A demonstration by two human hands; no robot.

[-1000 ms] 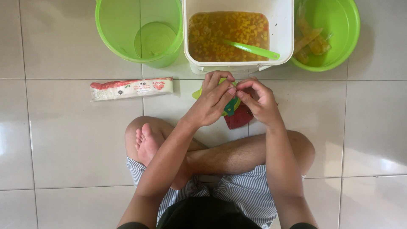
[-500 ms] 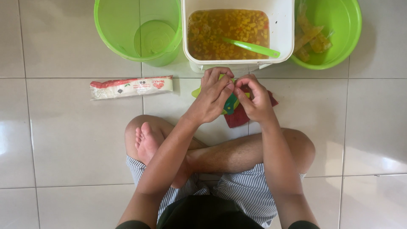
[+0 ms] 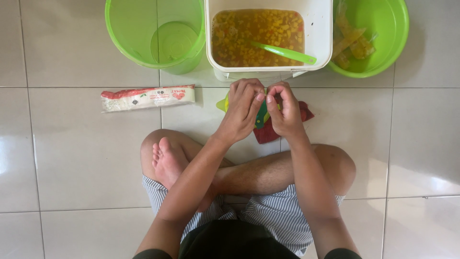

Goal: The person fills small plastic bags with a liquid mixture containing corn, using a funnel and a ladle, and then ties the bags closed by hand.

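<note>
Where the person sits cross-legged on the pale tiled floor (image 3: 72, 158) in striped shorts (image 3: 268, 216), one bare foot (image 3: 167, 160) turned sole-up, both forearms reach forward over the knees. The left hand (image 3: 243, 110) and the right hand (image 3: 286, 111) meet fingertip to fingertip, each pinching a small green and yellow packet (image 3: 261, 117) that is mostly hidden between them; how firmly they grip it cannot be told. Under the hands a red cloth (image 3: 268, 132) lies on the floor, showing beside the right wrist. To the left, well apart from the hands, a long white and red sachet pack (image 3: 147, 97) lies flat across a tile seam. Just beyond the hands stands a white square tub (image 3: 321, 33) filled with orange-yellow chopped food in liquid, a green spoon (image 3: 285, 52) resting in it. A green bucket (image 3: 129, 38) stands left of the tub, a green basin (image 3: 388, 43) with clear filled bags stands right.
</note>
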